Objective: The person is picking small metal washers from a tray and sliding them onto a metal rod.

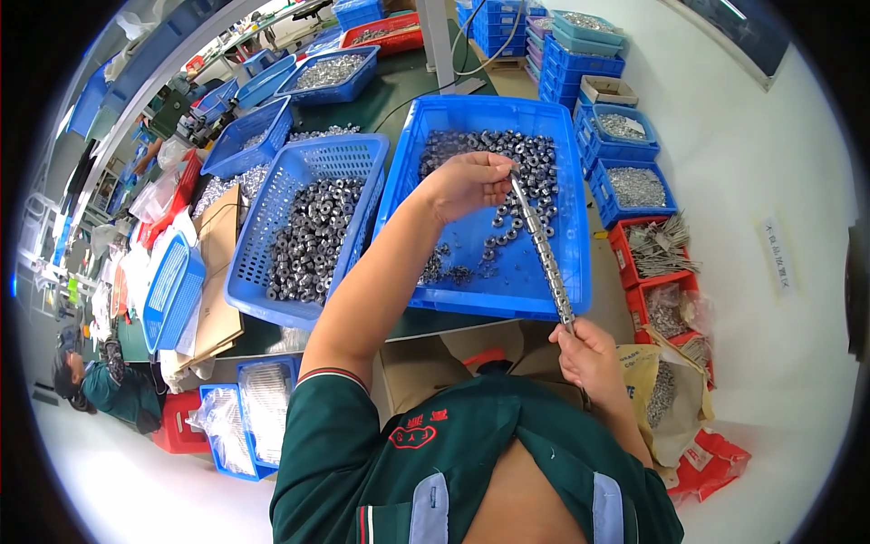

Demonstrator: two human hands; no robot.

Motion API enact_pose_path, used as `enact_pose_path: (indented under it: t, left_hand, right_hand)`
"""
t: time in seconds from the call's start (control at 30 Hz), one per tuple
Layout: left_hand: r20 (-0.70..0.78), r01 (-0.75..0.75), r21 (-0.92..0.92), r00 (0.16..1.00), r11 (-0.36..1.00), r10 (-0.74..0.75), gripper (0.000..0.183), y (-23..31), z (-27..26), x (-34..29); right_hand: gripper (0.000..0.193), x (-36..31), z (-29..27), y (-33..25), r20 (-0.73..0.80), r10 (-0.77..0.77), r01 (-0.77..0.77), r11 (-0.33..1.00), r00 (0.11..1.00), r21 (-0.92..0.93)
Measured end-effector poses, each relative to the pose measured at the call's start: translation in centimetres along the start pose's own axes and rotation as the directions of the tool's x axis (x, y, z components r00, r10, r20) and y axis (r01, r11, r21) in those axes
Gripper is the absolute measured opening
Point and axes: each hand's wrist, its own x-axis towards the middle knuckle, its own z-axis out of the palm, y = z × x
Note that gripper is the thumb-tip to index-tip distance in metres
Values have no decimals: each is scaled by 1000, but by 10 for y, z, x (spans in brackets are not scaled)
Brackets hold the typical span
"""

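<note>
A slim metal rod (pixel 542 245) slants across the blue tray (pixel 580 263), with shiny metal rings strung along much of its length. My right hand (pixel 591 358) is closed around its lower end, close to my body. At the upper tip, my left hand (pixel 469 186) pinches with thumb and fingers; whether a loose ring is also between them is hidden. Beneath the hands, the tray holds a heap of small dark metal rings (pixel 535 163), with several scattered singly across its floor and smaller bits near its front left.
To the left stands a blue perforated basket (pixel 249 263) full of similar metal rings (pixel 313 240). Cardboard sheets (pixel 217 263) lie beside it. Stacked blue bins (pixel 625 195) and red bins (pixel 634 254) line the right side. A person (pixel 118 385) is at the far left.
</note>
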Motion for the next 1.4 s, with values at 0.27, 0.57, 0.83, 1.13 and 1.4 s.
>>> enact_pose_path:
  t: [0.27,0.57,0.83,1.13,1.4]
  left_hand:
    - [-54,-18,-16,998,1000,17,15,0,4,0]
    - [23,-50,-49,998,998,51,22,3,3,-3]
    - [39,-23,57,999,998,20,20,13,6,-10]
    - [252,-197,-55,946,979,205,23,12,0,-7]
    - [83,-243,55,968,968,238,18,7,7,-6]
  right_hand:
    - [13,0,4,-1,-18,8,-8,1000,1000,4]
    - [14,2,8,-1,-11,0,0,1000,1000,14]
    - [14,1,6,1,20,-12,12,1000,1000,-7]
    - [16,-2,5,-3,183,37,-101,929,982,355]
    - [16,0,14,-2,59,36,-43,992,998,121]
